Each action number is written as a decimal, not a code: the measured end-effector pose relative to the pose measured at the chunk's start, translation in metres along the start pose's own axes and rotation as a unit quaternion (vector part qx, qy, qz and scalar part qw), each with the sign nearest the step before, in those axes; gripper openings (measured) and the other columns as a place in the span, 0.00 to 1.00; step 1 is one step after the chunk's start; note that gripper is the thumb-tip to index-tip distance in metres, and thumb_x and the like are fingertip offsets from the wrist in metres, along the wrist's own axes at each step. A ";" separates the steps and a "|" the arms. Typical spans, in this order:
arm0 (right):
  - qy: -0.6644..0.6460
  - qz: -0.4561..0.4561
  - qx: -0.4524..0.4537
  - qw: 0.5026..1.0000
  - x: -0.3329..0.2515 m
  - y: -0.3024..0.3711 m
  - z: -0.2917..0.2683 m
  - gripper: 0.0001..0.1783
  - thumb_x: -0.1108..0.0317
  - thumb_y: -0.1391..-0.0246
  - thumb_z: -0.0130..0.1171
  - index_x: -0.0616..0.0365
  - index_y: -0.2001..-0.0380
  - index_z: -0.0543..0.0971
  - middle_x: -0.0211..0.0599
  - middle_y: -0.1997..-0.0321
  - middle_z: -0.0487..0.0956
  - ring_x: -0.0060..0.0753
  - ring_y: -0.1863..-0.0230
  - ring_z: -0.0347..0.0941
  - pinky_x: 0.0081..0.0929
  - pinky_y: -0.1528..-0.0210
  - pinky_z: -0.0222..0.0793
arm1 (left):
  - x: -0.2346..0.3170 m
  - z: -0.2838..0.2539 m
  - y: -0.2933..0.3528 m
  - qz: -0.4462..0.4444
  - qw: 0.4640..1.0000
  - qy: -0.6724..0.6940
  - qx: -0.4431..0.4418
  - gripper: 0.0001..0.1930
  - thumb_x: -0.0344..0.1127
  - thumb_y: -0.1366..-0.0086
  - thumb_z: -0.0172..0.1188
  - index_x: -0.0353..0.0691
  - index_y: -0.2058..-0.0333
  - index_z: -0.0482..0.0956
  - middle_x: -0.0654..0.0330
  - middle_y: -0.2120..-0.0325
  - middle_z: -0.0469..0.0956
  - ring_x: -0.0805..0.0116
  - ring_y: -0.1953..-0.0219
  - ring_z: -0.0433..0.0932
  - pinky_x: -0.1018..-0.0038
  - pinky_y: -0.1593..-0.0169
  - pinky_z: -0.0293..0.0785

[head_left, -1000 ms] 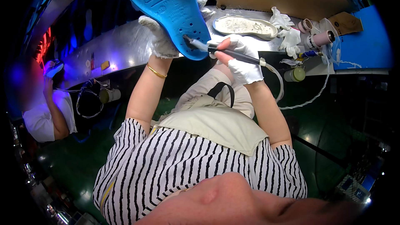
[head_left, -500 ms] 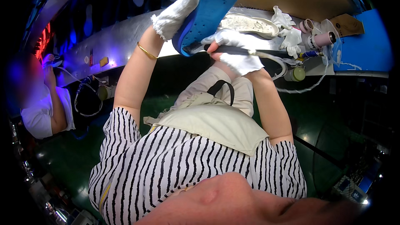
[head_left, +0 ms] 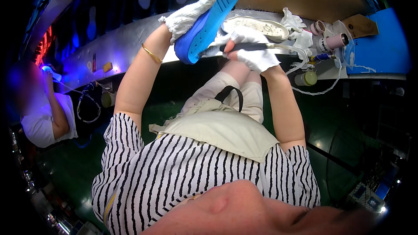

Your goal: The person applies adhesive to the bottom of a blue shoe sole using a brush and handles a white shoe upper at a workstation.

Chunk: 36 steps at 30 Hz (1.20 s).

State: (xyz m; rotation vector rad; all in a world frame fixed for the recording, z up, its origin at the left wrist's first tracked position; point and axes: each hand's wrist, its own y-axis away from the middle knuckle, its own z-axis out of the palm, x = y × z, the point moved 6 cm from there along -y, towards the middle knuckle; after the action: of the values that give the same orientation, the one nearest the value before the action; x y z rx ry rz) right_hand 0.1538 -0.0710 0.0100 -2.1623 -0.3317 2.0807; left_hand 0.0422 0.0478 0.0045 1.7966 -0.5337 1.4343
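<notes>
My left hand (head_left: 191, 15), in a white fingerless-looking knit glove, is closed around the side of a blue shoe sole (head_left: 213, 19). The sole is tilted, its lighter blue face dotted with small holes and grooves, its heel end low. My right hand (head_left: 251, 50), also in a white glove with bare fingertips, grips a black-handled brush (head_left: 250, 46). A pale tube (head_left: 296, 51) runs from the brush's rear end. Its tip is close to the sole's heel; whether it touches is hard to tell. Behind my right hand, a white shoe sole (head_left: 261, 27) lies on the bench.
The metal bench (head_left: 126, 43) spans the view. At right are loose white gloves (head_left: 294, 18), a pink cup (head_left: 336, 41), a green-lidded jar (head_left: 310, 78) and a blue board (head_left: 383, 48). A small yellow block (head_left: 107, 67) lies at left, near a co-worker (head_left: 48, 109).
The blue sole has come lower and turned more edge-on, its toe now in view. My right hand and the brush have shifted slightly right.
</notes>
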 end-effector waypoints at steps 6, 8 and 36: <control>0.172 -0.102 0.026 0.979 -0.010 -0.004 -0.006 0.11 0.83 0.67 0.60 0.57 0.76 0.76 0.33 0.73 0.76 0.29 0.69 0.72 0.23 0.65 0.69 | 0.016 0.001 0.010 0.036 0.999 0.023 0.023 0.46 0.73 0.51 0.51 0.39 0.45 0.65 0.45 0.57 0.73 0.55 0.58 0.76 0.64 0.62 0.78; 0.158 -0.059 0.002 0.986 -0.008 -0.002 -0.012 0.10 0.82 0.67 0.62 0.57 0.78 0.77 0.33 0.73 0.76 0.29 0.68 0.72 0.23 0.64 0.69 | 0.012 -0.009 0.005 0.053 0.994 0.083 0.046 0.45 0.73 0.51 0.50 0.39 0.45 0.66 0.47 0.57 0.73 0.55 0.58 0.76 0.62 0.61 0.78; 0.117 -0.167 0.188 0.961 -0.003 0.015 0.008 0.16 0.83 0.57 0.60 0.61 0.63 0.71 0.31 0.72 0.74 0.20 0.71 0.72 0.17 0.66 0.69 | -0.082 0.055 0.010 0.074 0.856 0.511 -0.021 0.36 0.62 0.39 0.46 0.40 0.43 0.59 0.51 0.49 0.68 0.59 0.51 0.71 0.64 0.46 0.70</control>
State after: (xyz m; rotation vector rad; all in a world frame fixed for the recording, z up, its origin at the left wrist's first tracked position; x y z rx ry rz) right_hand 0.1472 -0.0866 0.0090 -1.9377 -0.2328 1.5430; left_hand 0.0464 -0.0113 -0.0749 0.7366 -0.1204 2.1807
